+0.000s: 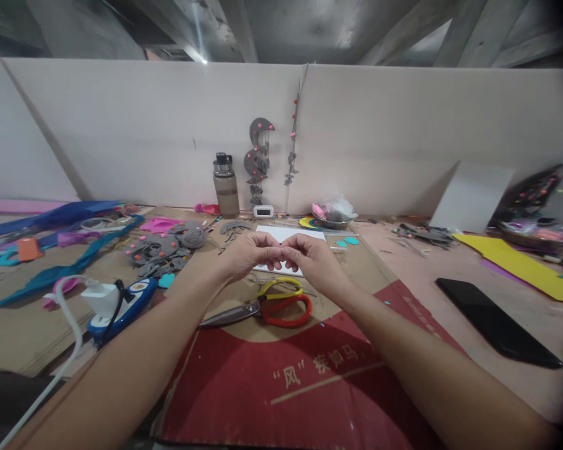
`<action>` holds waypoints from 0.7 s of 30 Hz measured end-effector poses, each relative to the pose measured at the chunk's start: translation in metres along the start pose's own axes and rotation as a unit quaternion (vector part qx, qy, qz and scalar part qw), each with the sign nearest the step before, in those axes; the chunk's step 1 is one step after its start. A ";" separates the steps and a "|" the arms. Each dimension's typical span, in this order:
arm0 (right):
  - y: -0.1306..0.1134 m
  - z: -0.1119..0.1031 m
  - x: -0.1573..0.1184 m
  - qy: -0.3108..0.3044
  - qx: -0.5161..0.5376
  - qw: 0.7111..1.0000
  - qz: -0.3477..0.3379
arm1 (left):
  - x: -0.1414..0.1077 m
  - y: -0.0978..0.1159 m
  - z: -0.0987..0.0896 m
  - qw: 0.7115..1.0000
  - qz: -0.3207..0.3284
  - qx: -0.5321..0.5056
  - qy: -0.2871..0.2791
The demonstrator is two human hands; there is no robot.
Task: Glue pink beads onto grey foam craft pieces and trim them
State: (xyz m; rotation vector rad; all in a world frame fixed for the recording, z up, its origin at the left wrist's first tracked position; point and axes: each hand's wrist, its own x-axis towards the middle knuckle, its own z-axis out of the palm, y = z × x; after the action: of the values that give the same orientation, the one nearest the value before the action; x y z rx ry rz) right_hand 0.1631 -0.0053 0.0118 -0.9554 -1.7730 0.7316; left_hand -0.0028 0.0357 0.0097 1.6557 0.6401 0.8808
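My left hand (pixel 258 251) and my right hand (pixel 307 255) meet fingertip to fingertip in the middle of the view, above a white sheet (pixel 274 232). Both are closed in a pinch. Whatever they hold between thumbs and forefingers is too small to make out. Just below them, scissors (pixel 253 309) with one yellow and one red handle lie on the cardboard (pixel 272 400), blades pointing left. Small turquoise cut pieces (pixel 351 240) are to the right of the sheet.
Grey felt pieces (pixel 162 250) with pink dots and a blue power strip (pixel 124 309) lie left. A bottle (pixel 226 187), a small white display (pixel 263 211) and a bowl (pixel 335 215) stand behind. A black phone (pixel 497 322) and yellow sheet (pixel 525 269) are right.
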 end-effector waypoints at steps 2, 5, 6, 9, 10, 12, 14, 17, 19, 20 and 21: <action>-0.002 -0.002 0.001 -0.016 0.019 1.000 0.009 | -0.001 0.000 0.000 1.000 -0.005 -0.005 -0.005; -0.004 -0.003 0.001 -0.038 0.033 0.999 0.021 | -0.002 -0.001 0.000 1.000 -0.018 -0.010 -0.017; -0.003 -0.002 0.000 -0.041 0.030 0.998 0.022 | -0.002 -0.001 -0.001 1.000 -0.020 -0.010 -0.020; -0.001 0.003 -0.001 -0.020 0.023 0.999 0.012 | -0.001 0.000 -0.002 1.000 -0.009 -0.004 -0.009; -0.001 0.006 -0.001 -0.006 0.031 0.999 0.005 | 0.000 0.000 -0.003 1.000 -0.001 0.001 0.005; -0.001 0.010 -0.003 0.029 0.050 0.998 -0.014 | 0.001 0.002 -0.004 0.999 0.018 0.017 0.038; -0.002 0.013 -0.005 0.055 0.039 0.997 -0.032 | 0.001 0.004 -0.005 0.997 0.037 0.038 0.061; -0.003 0.012 -0.007 0.077 -0.023 0.995 -0.055 | 0.000 0.006 -0.002 0.993 0.058 0.077 0.070; -0.003 0.009 -0.009 0.086 -0.073 0.991 -0.070 | -0.001 0.007 0.002 0.989 0.068 0.110 0.072; -0.003 0.008 -0.009 0.093 -0.098 0.988 -0.077 | -0.002 0.007 0.004 0.987 0.075 0.124 0.073; -0.003 0.007 -0.009 0.099 -0.122 0.984 -0.085 | -0.002 0.007 0.006 0.984 0.082 0.135 0.077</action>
State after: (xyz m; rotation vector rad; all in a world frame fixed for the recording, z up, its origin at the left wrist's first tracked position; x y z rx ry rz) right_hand 0.1583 -0.0152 0.0075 -0.9856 -1.7657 0.3035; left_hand 0.0004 0.0288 0.0158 1.9167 0.7646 1.0872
